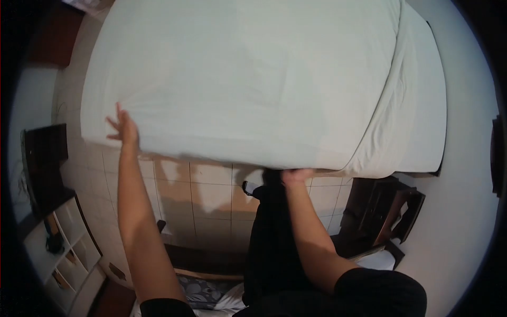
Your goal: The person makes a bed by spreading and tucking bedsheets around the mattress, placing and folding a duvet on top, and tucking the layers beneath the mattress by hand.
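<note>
A pale fitted bed sheet [237, 79] covers most of a mattress [425, 121], whose right end shows bare beside the sheet's gathered, slanting edge. My left hand [125, 128] is open near the mattress's lower left corner, its fingers spread against the sheet. At the near side of the bed, right of the middle, my right hand [297, 176] is closed at the sheet's lower edge. Its fingertips are partly hidden under the fabric and mattress side.
A dark wooden nightstand [377, 208] stands at the right, by the wall. White shelves [71, 248] and a dark screen [46, 145] are at the left. Below the bed lies tiled floor [211, 203], with my leg in dark trousers [272, 227] on it. Patterned fabric [203, 293] lies behind.
</note>
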A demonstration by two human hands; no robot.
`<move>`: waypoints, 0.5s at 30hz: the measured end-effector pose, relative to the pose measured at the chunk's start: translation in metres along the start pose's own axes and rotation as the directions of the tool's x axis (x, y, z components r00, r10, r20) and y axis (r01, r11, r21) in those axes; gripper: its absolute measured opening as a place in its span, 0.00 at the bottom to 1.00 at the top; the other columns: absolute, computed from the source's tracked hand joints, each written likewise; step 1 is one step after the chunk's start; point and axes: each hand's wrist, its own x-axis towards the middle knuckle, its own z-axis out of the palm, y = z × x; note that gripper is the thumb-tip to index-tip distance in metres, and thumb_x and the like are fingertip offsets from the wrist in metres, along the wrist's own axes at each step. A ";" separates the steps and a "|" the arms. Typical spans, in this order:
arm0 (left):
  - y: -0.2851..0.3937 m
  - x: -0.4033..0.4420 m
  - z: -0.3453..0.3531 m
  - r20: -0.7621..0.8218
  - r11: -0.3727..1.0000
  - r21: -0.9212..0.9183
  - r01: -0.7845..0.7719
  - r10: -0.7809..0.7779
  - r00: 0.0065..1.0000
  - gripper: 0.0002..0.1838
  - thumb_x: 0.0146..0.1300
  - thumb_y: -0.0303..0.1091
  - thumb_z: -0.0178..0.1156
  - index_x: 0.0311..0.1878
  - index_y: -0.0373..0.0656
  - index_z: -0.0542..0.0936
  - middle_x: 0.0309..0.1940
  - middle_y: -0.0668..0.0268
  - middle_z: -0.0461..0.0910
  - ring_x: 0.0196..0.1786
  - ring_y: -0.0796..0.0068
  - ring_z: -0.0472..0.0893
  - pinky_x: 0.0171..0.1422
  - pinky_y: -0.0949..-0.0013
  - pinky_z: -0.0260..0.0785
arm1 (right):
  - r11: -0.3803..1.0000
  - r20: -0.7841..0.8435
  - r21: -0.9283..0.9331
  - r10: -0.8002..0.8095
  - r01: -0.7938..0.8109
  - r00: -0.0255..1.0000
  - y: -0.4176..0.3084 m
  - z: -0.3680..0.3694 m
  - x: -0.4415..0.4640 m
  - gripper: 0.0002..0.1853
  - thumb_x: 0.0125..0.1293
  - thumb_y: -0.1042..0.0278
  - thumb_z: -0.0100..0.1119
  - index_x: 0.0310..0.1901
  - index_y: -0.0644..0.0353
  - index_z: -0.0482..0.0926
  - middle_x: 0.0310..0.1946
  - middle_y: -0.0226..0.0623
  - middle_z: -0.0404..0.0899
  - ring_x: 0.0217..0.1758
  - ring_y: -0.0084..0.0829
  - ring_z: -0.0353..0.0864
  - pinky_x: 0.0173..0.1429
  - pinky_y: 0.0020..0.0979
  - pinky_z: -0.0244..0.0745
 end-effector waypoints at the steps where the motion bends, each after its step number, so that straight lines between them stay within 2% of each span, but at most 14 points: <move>1: -0.002 0.012 -0.009 0.013 0.995 -0.001 0.098 -0.098 0.995 0.30 0.70 0.59 0.28 0.74 0.64 0.48 0.76 0.68 0.37 0.76 0.60 0.26 0.67 0.35 0.06 | 0.983 0.114 0.148 0.096 -0.112 0.989 0.038 0.018 0.003 0.32 0.64 0.38 0.40 0.63 0.49 0.66 0.64 0.37 0.65 0.63 0.44 0.66 0.61 0.55 0.63; 2: -0.005 0.024 -0.018 0.029 0.986 0.010 0.166 -0.166 0.986 0.31 0.70 0.60 0.29 0.74 0.65 0.47 0.76 0.67 0.36 0.76 0.59 0.25 0.67 0.34 0.09 | 0.972 0.259 0.029 0.217 -0.232 0.941 0.077 0.036 -0.003 0.35 0.67 0.39 0.36 0.69 0.55 0.58 0.69 0.39 0.58 0.69 0.44 0.59 0.69 0.54 0.56; 3: -0.010 0.036 -0.024 0.042 0.972 0.021 0.233 -0.234 0.971 0.31 0.70 0.60 0.29 0.74 0.65 0.46 0.76 0.66 0.35 0.76 0.58 0.24 0.68 0.34 0.11 | 0.984 0.579 -0.146 0.168 -0.101 0.798 0.145 0.005 0.029 0.30 0.73 0.46 0.28 0.68 0.55 0.58 0.68 0.37 0.58 0.70 0.38 0.56 0.72 0.42 0.54; 4: -0.022 0.052 -0.028 0.026 0.955 0.058 0.291 -0.293 0.956 0.32 0.69 0.61 0.29 0.74 0.66 0.45 0.76 0.66 0.34 0.76 0.57 0.24 0.68 0.32 0.16 | 0.957 0.544 -0.077 0.274 -0.278 0.793 0.180 0.046 -0.009 0.30 0.72 0.46 0.32 0.69 0.54 0.56 0.69 0.39 0.58 0.70 0.41 0.59 0.72 0.45 0.55; 5: -0.035 0.067 -0.031 0.008 0.932 0.095 0.349 -0.352 0.936 0.32 0.69 0.62 0.29 0.74 0.67 0.44 0.76 0.66 0.33 0.76 0.55 0.24 0.69 0.31 0.20 | 0.787 0.390 0.204 0.481 -0.583 0.786 0.200 0.084 -0.048 0.29 0.72 0.48 0.34 0.69 0.53 0.56 0.69 0.37 0.59 0.70 0.41 0.59 0.72 0.44 0.55; 6: -0.056 0.079 -0.031 -0.023 0.936 0.040 0.351 -0.350 0.937 0.32 0.69 0.63 0.29 0.74 0.68 0.44 0.76 0.65 0.33 0.76 0.55 0.25 0.69 0.30 0.24 | 0.623 0.263 0.155 0.722 -0.767 0.640 0.236 0.082 -0.059 0.27 0.72 0.49 0.36 0.68 0.53 0.59 0.67 0.36 0.61 0.69 0.39 0.60 0.72 0.43 0.55; 7: -0.072 0.087 -0.032 -0.056 0.936 -0.014 0.352 -0.352 0.934 0.32 0.68 0.63 0.29 0.74 0.69 0.45 0.76 0.64 0.32 0.76 0.55 0.26 0.68 0.30 0.27 | 0.742 0.417 -0.142 0.645 -0.655 0.640 0.272 0.084 -0.075 0.27 0.70 0.47 0.38 0.65 0.52 0.62 0.66 0.35 0.63 0.66 0.38 0.64 0.72 0.45 0.56; 8: -0.077 0.093 -0.034 -0.047 0.940 -0.013 0.340 -0.340 0.939 0.32 0.68 0.63 0.29 0.74 0.69 0.45 0.76 0.64 0.32 0.76 0.55 0.26 0.68 0.30 0.27 | 0.595 0.125 0.025 0.795 -0.803 0.593 0.292 0.093 -0.095 0.25 0.69 0.46 0.40 0.63 0.50 0.65 0.63 0.33 0.67 0.63 0.33 0.67 0.68 0.44 0.60; 9: -0.080 0.098 -0.039 -0.076 0.926 -0.002 0.377 -0.377 0.923 0.31 0.69 0.63 0.28 0.74 0.70 0.45 0.76 0.63 0.33 0.76 0.56 0.27 0.68 0.29 0.30 | 0.414 0.148 -0.316 0.910 -0.853 0.387 0.324 0.076 -0.112 0.23 0.68 0.48 0.43 0.59 0.52 0.69 0.58 0.33 0.72 0.59 0.32 0.71 0.64 0.43 0.64; 10: -0.079 0.102 -0.039 -0.106 0.908 0.008 0.418 -0.415 0.904 0.31 0.69 0.62 0.28 0.73 0.70 0.46 0.76 0.62 0.34 0.76 0.56 0.27 0.67 0.28 0.32 | 0.184 0.084 -0.619 0.982 -0.763 0.169 0.349 0.059 -0.120 0.21 0.67 0.50 0.45 0.55 0.53 0.74 0.53 0.34 0.77 0.55 0.31 0.74 0.59 0.41 0.67; 11: -0.078 0.109 -0.040 -0.102 0.909 0.012 0.416 -0.412 0.905 0.31 0.69 0.62 0.28 0.73 0.70 0.46 0.76 0.62 0.34 0.76 0.56 0.27 0.67 0.28 0.32 | 0.126 0.069 -0.961 0.971 -0.245 0.229 0.330 0.091 -0.139 0.16 0.65 0.55 0.50 0.48 0.55 0.77 0.46 0.34 0.80 0.49 0.31 0.77 0.55 0.40 0.69; 12: -0.077 0.111 -0.042 -0.102 0.899 0.028 0.437 -0.433 0.896 0.31 0.69 0.61 0.28 0.73 0.69 0.47 0.76 0.61 0.37 0.77 0.56 0.29 0.68 0.30 0.34 | -0.021 0.087 -0.932 0.956 0.361 0.281 0.289 0.135 -0.170 0.12 0.64 0.60 0.54 0.42 0.57 0.80 0.39 0.35 0.83 0.44 0.31 0.80 0.50 0.38 0.71; 14: -0.084 0.117 -0.051 -0.107 0.871 0.061 0.487 -0.479 0.871 0.30 0.70 0.60 0.29 0.73 0.65 0.50 0.75 0.59 0.42 0.77 0.56 0.33 0.69 0.34 0.37 | 0.310 0.436 -0.897 0.742 0.317 0.509 0.231 0.179 -0.205 0.05 0.57 0.71 0.61 0.34 0.60 0.81 0.31 0.40 0.82 0.36 0.35 0.81 0.47 0.35 0.74; 15: -0.093 0.125 -0.056 -0.114 0.867 0.066 0.494 -0.485 0.867 0.30 0.70 0.60 0.29 0.73 0.65 0.50 0.75 0.59 0.42 0.77 0.56 0.33 0.69 0.34 0.37 | 0.445 0.763 -0.640 0.460 0.626 0.454 0.213 0.185 -0.195 0.08 0.55 0.76 0.60 0.38 0.61 0.80 0.36 0.43 0.81 0.42 0.36 0.81 0.49 0.34 0.73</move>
